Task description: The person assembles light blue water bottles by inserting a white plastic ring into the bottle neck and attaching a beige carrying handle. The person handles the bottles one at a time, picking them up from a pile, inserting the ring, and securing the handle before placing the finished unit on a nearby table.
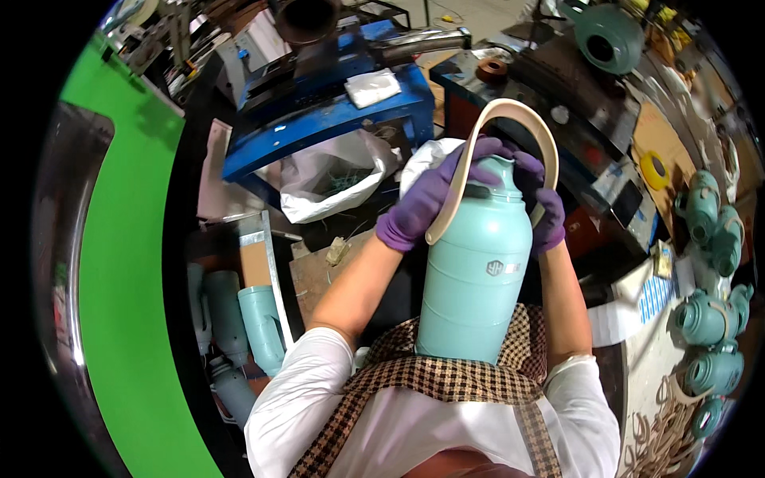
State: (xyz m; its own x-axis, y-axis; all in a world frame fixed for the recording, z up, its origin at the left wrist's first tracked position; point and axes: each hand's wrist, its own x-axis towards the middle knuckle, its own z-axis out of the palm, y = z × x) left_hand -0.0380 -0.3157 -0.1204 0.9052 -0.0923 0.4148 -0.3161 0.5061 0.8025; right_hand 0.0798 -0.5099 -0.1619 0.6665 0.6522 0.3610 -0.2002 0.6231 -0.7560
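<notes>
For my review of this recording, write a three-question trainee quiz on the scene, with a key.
1. Multiple choice: what colour is the handle arching above the flask?
A) Black
B) Beige
C) Blue

2. True or false: the left hand wears a purple glove.

3. Fill in: the bright green panel lies on the picture's ____ side.

Key: 1. B; 2. True; 3. left.
</notes>
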